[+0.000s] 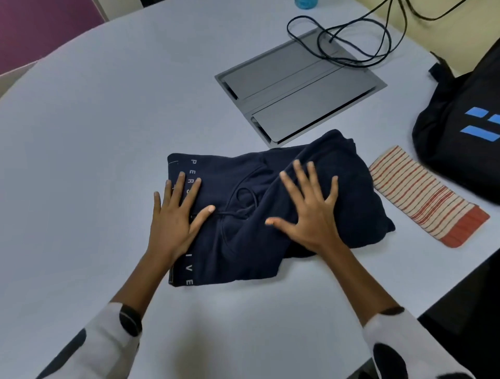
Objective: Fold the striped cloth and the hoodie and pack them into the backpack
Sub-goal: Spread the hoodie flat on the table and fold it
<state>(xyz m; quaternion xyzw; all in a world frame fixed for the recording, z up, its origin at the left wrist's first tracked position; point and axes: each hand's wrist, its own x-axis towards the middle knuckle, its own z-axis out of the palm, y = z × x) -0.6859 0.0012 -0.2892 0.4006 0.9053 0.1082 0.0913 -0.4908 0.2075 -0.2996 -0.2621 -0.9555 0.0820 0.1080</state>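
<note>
A navy hoodie lies folded into a compact bundle in the middle of the table, its drawstring looped on top and white lettering along its left edge. My left hand rests flat on the hoodie's left side, fingers spread. My right hand presses flat on the right half, fingers spread too. To the right lies the striped cloth, folded into a narrow strip, cream with red stripes and a red end. A black backpack with blue bars stands at the right edge, just beyond the cloth.
The pale grey table has a grey metal cable hatch set into it behind the hoodie, with black cables looped over it. A blue bottle base shows at the top edge. The table's edge runs down the lower right.
</note>
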